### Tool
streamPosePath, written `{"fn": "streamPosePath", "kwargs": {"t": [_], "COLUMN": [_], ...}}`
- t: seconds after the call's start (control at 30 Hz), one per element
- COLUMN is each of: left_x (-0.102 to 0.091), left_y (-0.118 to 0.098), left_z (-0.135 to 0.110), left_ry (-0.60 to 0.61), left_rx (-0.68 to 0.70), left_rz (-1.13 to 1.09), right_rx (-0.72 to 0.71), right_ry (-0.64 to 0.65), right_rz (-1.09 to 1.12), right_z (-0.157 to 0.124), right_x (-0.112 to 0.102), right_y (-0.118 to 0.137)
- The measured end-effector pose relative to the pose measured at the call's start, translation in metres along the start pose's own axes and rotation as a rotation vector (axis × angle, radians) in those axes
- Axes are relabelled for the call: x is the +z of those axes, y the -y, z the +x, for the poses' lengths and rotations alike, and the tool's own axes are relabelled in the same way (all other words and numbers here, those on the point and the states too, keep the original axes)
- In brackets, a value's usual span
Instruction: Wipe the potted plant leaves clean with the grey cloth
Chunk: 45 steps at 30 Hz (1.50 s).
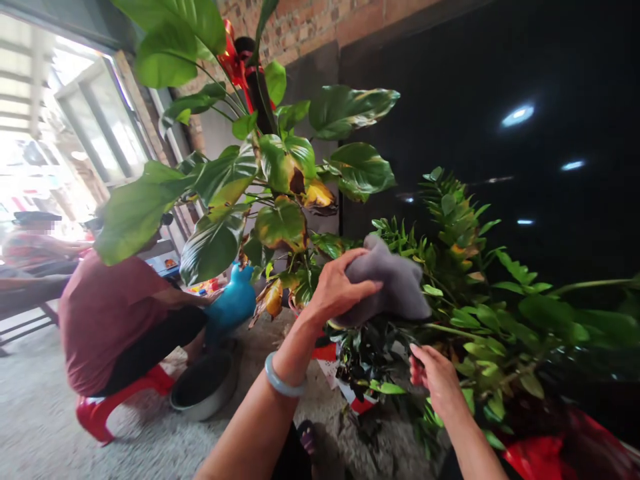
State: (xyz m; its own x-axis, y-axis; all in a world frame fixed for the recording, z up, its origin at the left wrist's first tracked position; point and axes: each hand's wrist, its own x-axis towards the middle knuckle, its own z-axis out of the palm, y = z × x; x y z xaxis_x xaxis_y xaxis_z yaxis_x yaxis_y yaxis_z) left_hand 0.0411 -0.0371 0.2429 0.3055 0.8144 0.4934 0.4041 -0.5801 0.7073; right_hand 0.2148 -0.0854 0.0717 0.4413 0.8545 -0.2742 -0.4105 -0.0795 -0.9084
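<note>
My left hand (343, 283), with a pale bangle (284, 377) on its wrist, grips a bunched grey cloth (387, 280) just above the foliage. The cloth is slightly blurred. Lower and to the right, my right hand (435, 377) is closed, thumb against fingers, beside the stems of a bushy plant (483, 317) with many small glossy leaves. What it pinches, if anything, I cannot make out. A tall potted plant (280, 223) with broad green leaves, some yellowed and browned, rises in front of my left hand.
At left a person (107, 320) sits on a red plastic stool (93, 417) near a grey basin (207, 390) and a blue bag-like object (237, 297). Another person sits farther back. A glossy black panel (475, 87) stands behind the plants. Red material (540, 457) lies low at right.
</note>
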Motion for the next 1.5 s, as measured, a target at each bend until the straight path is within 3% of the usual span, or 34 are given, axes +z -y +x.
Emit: {"fn": "streamPosePath", "kwargs": {"t": [0.1, 0.2, 0.27, 0.33, 0.4, 0.47, 0.57, 0.63, 0.73, 0.8, 0.87, 0.93, 1.0, 1.07, 1.13, 1.2, 1.27, 1.37, 1.43, 1.5], "left_x": [0.021, 0.037, 0.030, 0.012, -0.008, -0.017, -0.006, 0.008, 0.017, 0.009, -0.006, -0.019, -0.023, -0.015, -0.001, 0.013, 0.017, 0.002, -0.012, -0.022], "left_y": [0.001, 0.024, 0.038, 0.041, 0.033, 0.021, 0.012, 0.018, 0.035, 0.042, 0.038, 0.026, 0.013, 0.006, 0.011, 0.024, 0.039, 0.042, 0.027, 0.004], "left_z": [0.008, -0.007, -0.025, -0.039, -0.042, -0.033, -0.016, -0.012, -0.027, -0.042, -0.052, -0.051, -0.039, -0.024, -0.016, -0.020, -0.034, -0.056, -0.060, -0.053], "left_ry": [-0.031, 0.191, 0.391, 0.502, 0.441, 0.254, 0.050, 0.079, 0.301, 0.433, 0.485, 0.438, 0.296, 0.125, 0.055, 0.146, 0.347, 0.557, 0.488, 0.300], "left_rx": [0.037, -0.089, -0.169, -0.200, -0.187, -0.147, -0.095, -0.110, -0.199, -0.221, -0.206, -0.181, -0.157, -0.127, -0.132, -0.199, -0.290, -0.333, -0.295, -0.219], "left_rz": [-0.014, 0.225, 0.373, 0.374, 0.282, 0.190, 0.122, 0.174, 0.382, 0.443, 0.390, 0.291, 0.200, 0.138, 0.144, 0.261, 0.432, 0.489, 0.358, 0.222], "right_rx": [-0.010, 0.005, 0.033, 0.055, 0.051, 0.029, 0.005, 0.002, 0.015, 0.022, 0.023, 0.014, -0.004, -0.024, -0.033, -0.029, -0.019, -0.014, -0.027, -0.045], "right_ry": [-0.016, -0.002, 0.017, 0.025, 0.010, -0.019, -0.038, -0.032, -0.015, -0.004, 0.005, -0.003, -0.025, -0.053, -0.074, -0.093, -0.106, -0.103, -0.092, -0.094], "right_rz": [0.009, 0.006, -0.013, -0.033, -0.041, -0.038, -0.032, -0.027, -0.028, -0.036, -0.044, -0.043, -0.039, -0.037, -0.038, -0.041, -0.047, -0.061, -0.069, -0.076], "right_z": [0.001, 0.001, 0.001, 0.001, 0.000, -0.001, -0.003, -0.003, -0.003, -0.002, -0.003, -0.004, -0.005, -0.006, -0.008, -0.009, -0.010, -0.010, -0.008, -0.006], "right_x": [0.004, 0.002, -0.002, -0.006, -0.007, -0.004, 0.002, 0.004, 0.002, -0.002, -0.004, -0.004, -0.001, 0.003, 0.006, 0.006, 0.005, 0.002, 0.002, 0.002], "right_y": [-0.001, -0.002, -0.002, -0.001, 0.000, 0.001, 0.001, 0.001, 0.003, 0.004, 0.004, 0.004, 0.004, 0.003, 0.004, 0.006, 0.008, 0.010, 0.009, 0.007]}}
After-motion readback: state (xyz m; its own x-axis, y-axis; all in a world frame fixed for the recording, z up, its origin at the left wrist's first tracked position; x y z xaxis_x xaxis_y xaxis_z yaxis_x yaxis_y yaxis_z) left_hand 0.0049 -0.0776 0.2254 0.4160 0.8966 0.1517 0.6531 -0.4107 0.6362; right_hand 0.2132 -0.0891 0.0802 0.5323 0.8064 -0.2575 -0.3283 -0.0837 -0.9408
